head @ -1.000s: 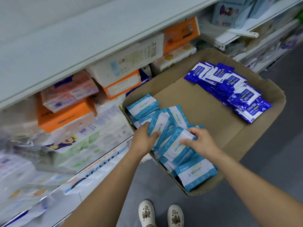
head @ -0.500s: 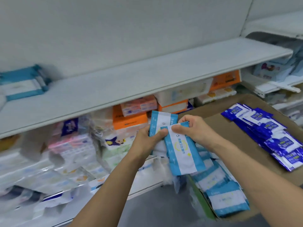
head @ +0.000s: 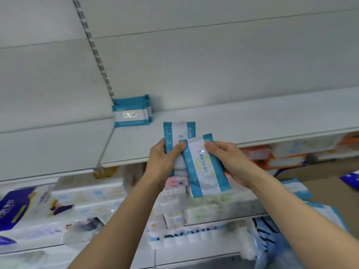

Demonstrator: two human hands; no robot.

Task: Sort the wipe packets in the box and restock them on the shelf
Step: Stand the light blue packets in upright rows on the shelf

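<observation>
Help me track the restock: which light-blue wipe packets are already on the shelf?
The stack standing against the back wall on the shelf; the others are held by the left hand and right hand.

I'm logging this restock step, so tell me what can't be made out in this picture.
Head view only:
- How many teal wipe packets the left hand and right hand hold: two show, more may be hidden behind.
- Count in the stack on the shelf: front packet covers the rest.
- Cardboard box: cut off by the right edge.
- Lower-shelf goods: labels blurred.
</observation>
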